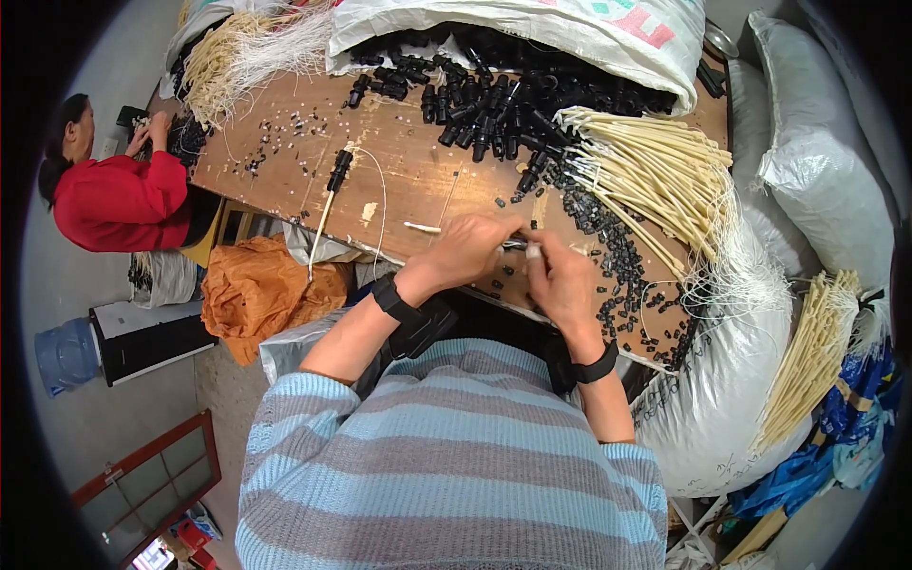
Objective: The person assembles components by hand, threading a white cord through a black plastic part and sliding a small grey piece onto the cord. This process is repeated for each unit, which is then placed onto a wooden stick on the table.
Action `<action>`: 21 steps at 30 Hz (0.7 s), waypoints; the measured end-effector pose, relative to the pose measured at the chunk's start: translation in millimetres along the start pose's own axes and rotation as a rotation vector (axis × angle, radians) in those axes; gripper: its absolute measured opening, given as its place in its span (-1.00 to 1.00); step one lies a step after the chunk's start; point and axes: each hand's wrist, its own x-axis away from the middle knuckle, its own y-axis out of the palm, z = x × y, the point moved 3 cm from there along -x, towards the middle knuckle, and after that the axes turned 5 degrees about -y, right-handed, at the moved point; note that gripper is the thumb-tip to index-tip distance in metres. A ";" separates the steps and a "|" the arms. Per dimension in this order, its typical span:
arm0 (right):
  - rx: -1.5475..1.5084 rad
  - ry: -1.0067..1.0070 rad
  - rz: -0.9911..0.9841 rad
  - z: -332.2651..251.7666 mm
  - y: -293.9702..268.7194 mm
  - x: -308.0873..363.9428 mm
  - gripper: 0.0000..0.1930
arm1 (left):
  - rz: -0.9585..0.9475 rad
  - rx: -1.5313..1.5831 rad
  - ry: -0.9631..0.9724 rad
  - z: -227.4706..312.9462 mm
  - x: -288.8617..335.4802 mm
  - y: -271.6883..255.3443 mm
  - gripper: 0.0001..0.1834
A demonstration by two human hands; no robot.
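At the table's near edge my left hand (465,251) and my right hand (564,287) meet, fingers pinched together. Between their fingertips sits a small dark piece (516,244), mostly covered by the fingers. From behind my left hand a cream-coloured tube end (422,227) sticks out to the left; whether that hand grips it is hidden. To the left, a black plastic fitting (339,171) on a cream tube (323,220) lies with a thin white line looping from it. Beside my right hand many tiny black plastic pieces (622,261) are scattered.
A white sack (608,33) spills black fittings (494,109) at the back. A bundle of cream tubes (655,171) with white lines lies right. Full white sacks (826,161) stand beyond. At far left a person in red (123,199) works. An orange sack (266,290) sits below the table.
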 end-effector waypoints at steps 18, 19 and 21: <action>-0.369 0.308 0.068 15.6 11.8 22.6 -0.86 | 0.303 0.200 0.014 -22.3 7.4 -11.7 -0.71; -0.320 0.299 0.134 26.8 14.1 25.3 -0.85 | 0.357 0.204 -0.216 -31.1 3.8 -10.8 -0.65; -0.362 0.360 0.079 24.2 9.6 22.2 -0.85 | 0.352 0.065 -0.099 -41.3 -8.3 -3.1 -0.60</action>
